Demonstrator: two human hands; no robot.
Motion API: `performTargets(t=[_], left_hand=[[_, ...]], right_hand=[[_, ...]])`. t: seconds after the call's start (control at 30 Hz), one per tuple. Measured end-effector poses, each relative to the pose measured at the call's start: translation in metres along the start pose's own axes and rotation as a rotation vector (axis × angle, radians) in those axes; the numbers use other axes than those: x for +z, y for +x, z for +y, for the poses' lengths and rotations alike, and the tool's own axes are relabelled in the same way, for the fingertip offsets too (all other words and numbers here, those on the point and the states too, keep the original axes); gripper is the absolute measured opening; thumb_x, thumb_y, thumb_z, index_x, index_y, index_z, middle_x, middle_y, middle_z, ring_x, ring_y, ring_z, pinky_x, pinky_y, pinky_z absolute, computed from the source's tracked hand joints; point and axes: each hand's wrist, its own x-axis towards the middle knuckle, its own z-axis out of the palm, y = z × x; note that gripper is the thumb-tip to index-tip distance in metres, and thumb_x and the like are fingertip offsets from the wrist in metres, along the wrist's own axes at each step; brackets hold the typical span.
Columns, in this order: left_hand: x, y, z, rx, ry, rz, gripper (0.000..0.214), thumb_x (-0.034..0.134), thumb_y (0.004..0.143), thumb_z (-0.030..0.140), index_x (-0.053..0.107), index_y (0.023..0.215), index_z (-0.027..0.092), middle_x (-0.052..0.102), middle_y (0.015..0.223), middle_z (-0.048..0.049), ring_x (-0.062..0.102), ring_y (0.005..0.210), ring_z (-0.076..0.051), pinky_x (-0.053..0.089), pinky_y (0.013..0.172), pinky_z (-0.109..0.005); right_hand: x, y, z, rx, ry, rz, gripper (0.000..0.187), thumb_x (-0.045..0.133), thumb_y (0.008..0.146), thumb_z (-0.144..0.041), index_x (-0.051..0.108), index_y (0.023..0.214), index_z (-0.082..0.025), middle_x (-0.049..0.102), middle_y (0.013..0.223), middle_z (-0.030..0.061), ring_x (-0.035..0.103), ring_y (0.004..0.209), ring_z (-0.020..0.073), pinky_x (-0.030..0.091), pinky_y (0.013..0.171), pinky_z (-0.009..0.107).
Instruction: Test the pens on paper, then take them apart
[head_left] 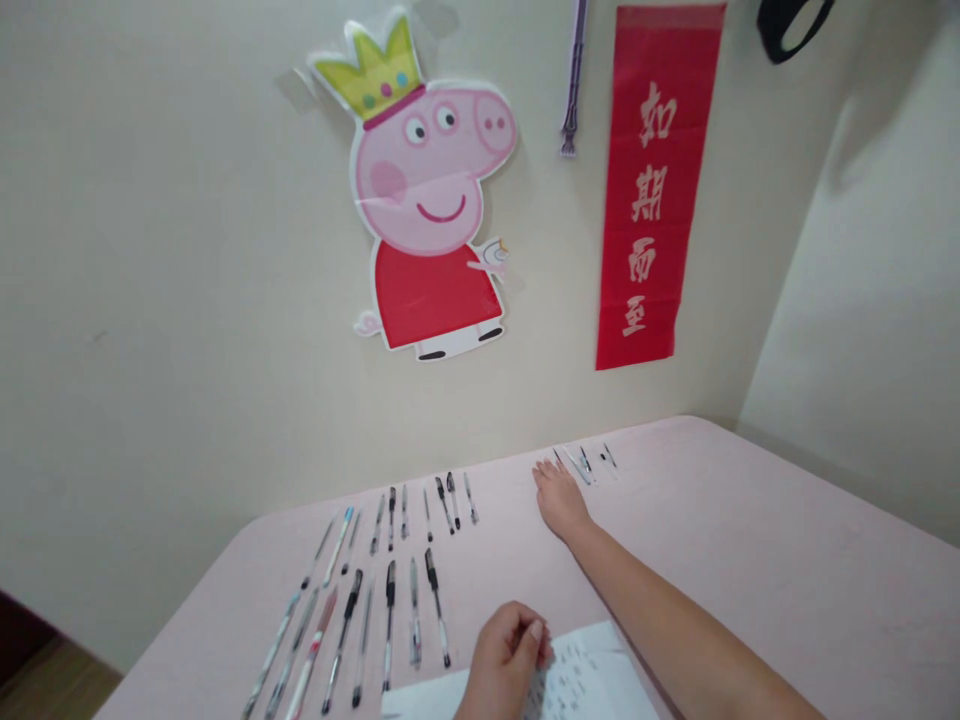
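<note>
My right hand is stretched far across the pink table, fingers flat and extended, resting near the back edge beside a few small pens. My left hand is curled loosely on a white sheet of paper with writing at the near edge; nothing shows between its fingers. Several pens lie in two rows: a back row and a front row, all to the left of my hands.
A cream wall stands right behind the table, with a cartoon pig sticker and a red banner with gold characters. A second wall closes the right side. Floor shows at the lower left.
</note>
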Motion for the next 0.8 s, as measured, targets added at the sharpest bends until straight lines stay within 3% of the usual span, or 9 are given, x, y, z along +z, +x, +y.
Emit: performTargets(t=[0.1, 0.27, 0.63, 0.8], left_hand=[[0.0, -0.002, 0.011, -0.009, 0.006, -0.011, 0.041, 0.058, 0.073, 0.057, 0.055, 0.067, 0.016, 0.057, 0.058, -0.0028, 0.05, 0.057, -0.012, 0.039, 0.059, -0.025], [0.0, -0.005, 0.019, -0.007, 0.023, -0.02, 0.037, 0.058, 0.074, 0.053, 0.054, 0.066, 0.016, 0.055, 0.059, -0.002, 0.05, 0.058, -0.012, 0.039, 0.06, -0.025], [0.0, -0.004, 0.011, 0.015, 0.037, -0.024, 0.031, 0.058, 0.077, 0.045, 0.054, 0.068, 0.016, 0.055, 0.059, -0.0016, 0.05, 0.058, -0.013, 0.039, 0.06, -0.025], [0.001, -0.004, 0.013, 0.014, 0.06, -0.024, 0.027, 0.058, 0.077, 0.041, 0.054, 0.068, 0.016, 0.055, 0.059, -0.0017, 0.05, 0.059, -0.013, 0.039, 0.059, -0.025]], right_hand=[[-0.005, -0.017, -0.01, -0.084, 0.045, -0.04, 0.048, 0.037, 0.078, -0.006, 0.056, 0.123, -0.009, 0.05, 0.133, 0.0137, 0.04, 0.127, 0.0216, 0.019, 0.11, 0.04], [-0.007, -0.035, -0.018, -0.102, 0.153, -0.101, 0.049, 0.035, 0.079, -0.006, 0.055, 0.123, -0.011, 0.049, 0.134, 0.0128, 0.041, 0.127, 0.0185, 0.023, 0.109, 0.039], [-0.007, -0.039, -0.024, -0.135, 0.215, -0.169, 0.05, 0.036, 0.079, -0.007, 0.054, 0.125, -0.011, 0.049, 0.134, 0.0123, 0.043, 0.125, 0.0184, 0.03, 0.107, 0.033], [-0.007, -0.035, -0.034, -0.192, 0.22, -0.207, 0.048, 0.036, 0.084, -0.012, 0.05, 0.129, -0.014, 0.043, 0.139, 0.012, 0.038, 0.128, 0.0193, 0.027, 0.108, 0.035]])
